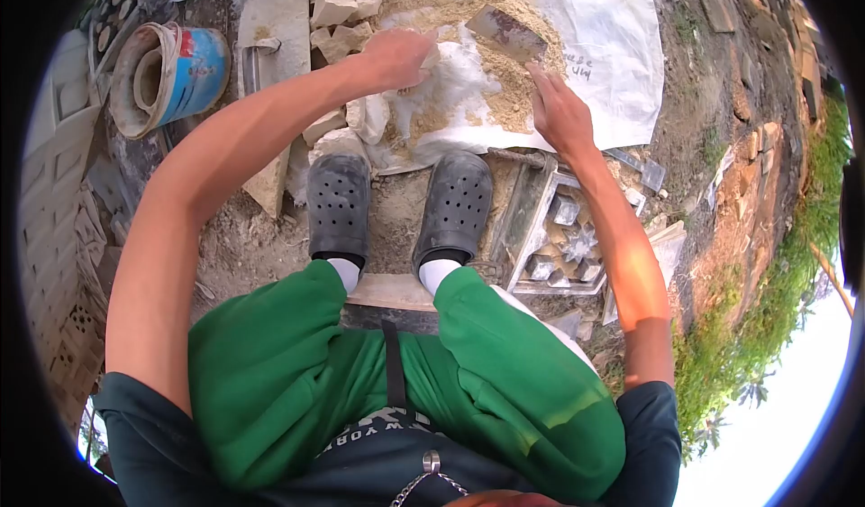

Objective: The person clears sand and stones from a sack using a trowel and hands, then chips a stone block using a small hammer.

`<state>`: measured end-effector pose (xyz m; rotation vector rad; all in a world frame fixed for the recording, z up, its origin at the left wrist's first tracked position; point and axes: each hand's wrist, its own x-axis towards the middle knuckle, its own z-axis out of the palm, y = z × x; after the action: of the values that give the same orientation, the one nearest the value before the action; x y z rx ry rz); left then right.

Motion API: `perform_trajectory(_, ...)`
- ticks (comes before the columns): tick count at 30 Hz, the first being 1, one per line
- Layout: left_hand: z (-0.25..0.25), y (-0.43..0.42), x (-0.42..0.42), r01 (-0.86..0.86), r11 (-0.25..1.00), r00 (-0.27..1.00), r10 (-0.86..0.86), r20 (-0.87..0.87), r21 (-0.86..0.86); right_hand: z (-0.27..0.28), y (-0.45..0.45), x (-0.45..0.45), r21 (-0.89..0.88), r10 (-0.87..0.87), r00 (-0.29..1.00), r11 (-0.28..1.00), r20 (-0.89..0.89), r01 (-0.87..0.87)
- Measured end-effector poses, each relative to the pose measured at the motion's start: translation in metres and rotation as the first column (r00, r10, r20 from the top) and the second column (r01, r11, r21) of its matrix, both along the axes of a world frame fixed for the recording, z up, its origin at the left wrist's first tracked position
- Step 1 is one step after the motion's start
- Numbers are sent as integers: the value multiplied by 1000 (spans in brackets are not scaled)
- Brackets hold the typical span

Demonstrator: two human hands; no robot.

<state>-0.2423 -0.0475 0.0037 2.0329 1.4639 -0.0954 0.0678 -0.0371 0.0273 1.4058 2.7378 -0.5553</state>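
My right hand (563, 115) grips a trowel; its flat, dirt-stained metal blade (507, 32) points up and to the left over sandy, crumbly material (512, 93). Most of the trowel's handle is hidden by the fingers. To the left, my left hand (399, 59) is closed above the edge of a white sheet (613, 48), beside a stack of pale broken blocks (333, 7). Something whitish shows at its fingertips, but I cannot make out what it is. The sandy material is spread over the sheet, which carries some handwriting.
A blue and white bucket (191, 75) with a dirty rim stands at left. Beside it lies a long pale board (273, 66). A metal mould frame (532, 246) with raised shapes sits near my right knee. My grey clogs (339, 203) rest on dirt below the sheet.
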Motion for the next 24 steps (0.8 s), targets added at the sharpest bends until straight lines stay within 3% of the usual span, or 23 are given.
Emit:
perform_trajectory(2, -1, 1, 0, 6, 1000, 1000, -6, -1, 12, -2, -1, 3, 24, 20, 999, 1000, -49, -19)
perform_trajectory(5, 3, 2, 0, -32, 999, 999, 32, -19, 9, -1, -6, 7, -27, 56, 997, 998, 52, -55)
perform_trajectory(8, 1, 2, -3, -32, 999, 999, 32, -1, 15, 3, -10, 5, 70, 103, 993, 993, -59, -99)
perform_trajectory(10, 2, 3, -3, -33, 999, 999, 33, -7, 11, -2, -8, 6, 22, 129, 986, 991, 109, -132)
perform_trajectory(14, -2, 6, -6, -37, 999, 999, 37, -11, -11, 2, -8, 5, 20, 98, 994, 995, 46, -99)
perform_trajectory(16, -6, 5, -7, -48, 999, 999, 48, -3, -7, -3, -7, 9, 45, 195, 972, 978, 127, -202)
perform_trajectory(19, -3, 4, -4, -83, 997, 996, 83, -8, 2, -6, -7, 9, 39, 145, 988, 988, 55, -148)
perform_trajectory(24, -9, 5, -6, -129, 990, 991, 131, -35, 58, -2, -5, 2, -18, 52, 995, 999, 88, -50)
